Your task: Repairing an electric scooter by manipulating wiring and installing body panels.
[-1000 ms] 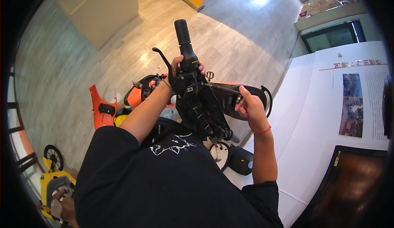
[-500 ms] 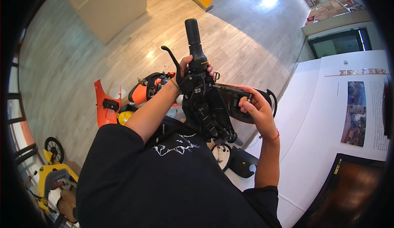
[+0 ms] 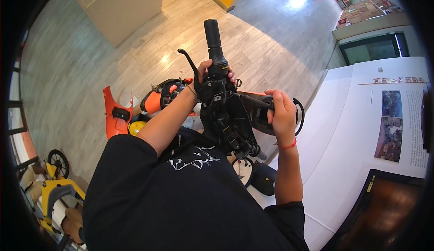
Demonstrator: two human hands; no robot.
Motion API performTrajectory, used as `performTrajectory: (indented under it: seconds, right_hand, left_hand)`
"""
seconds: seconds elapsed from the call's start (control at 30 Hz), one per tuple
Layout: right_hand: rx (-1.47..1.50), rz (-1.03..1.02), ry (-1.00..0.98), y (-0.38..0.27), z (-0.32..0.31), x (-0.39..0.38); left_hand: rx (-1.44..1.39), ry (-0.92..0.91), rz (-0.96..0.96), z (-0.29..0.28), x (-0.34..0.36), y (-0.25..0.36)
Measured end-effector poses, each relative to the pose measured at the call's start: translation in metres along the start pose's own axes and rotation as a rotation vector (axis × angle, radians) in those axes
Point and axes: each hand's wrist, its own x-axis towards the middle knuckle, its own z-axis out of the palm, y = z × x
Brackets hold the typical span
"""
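Note:
Black handlebars (image 3: 226, 131) of a small scooter-like vehicle stand in front of me, with a rubber grip (image 3: 212, 33) pointing away and a curved brake lever (image 3: 188, 63) to its left. My left hand (image 3: 205, 70) is wrapped round the bar just below the grip. To the right, my right hand (image 3: 283, 115) is closed round the outer end of a screwdriver-like tool (image 3: 255, 101) with a dark handle. Its tip points at the side of the handlebar mount; whether it sits in a screw is too small to tell.
Beyond the bars lies an orange and black vehicle body (image 3: 156, 99). An orange panel (image 3: 116, 122) and a yellow rounded object (image 3: 136, 128) are to the left. A yellow small-wheeled vehicle (image 3: 63, 187) stands lower left. A white wall (image 3: 343, 129) runs along the right; a beige box-like stand (image 3: 122, 16) is far left.
My right hand has turned about the tool's end, its back now facing up and its fingers more upright. The left hand keeps its hold on the bar.

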Motion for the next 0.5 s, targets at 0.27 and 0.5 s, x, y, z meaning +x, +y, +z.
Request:
performTrajectory:
  seconds: [0.27,0.5]
  right_hand:
    - [0.578,0.385,-0.206,0.006,-0.019,-0.003]
    - [0.308,0.14,-0.29,0.01,-0.018,-0.009]
  left_hand:
    - [-0.024,0.006,0.005,-0.003,0.0,-0.001]
    - [-0.004,0.011,0.004,-0.005,-0.001,0.0]
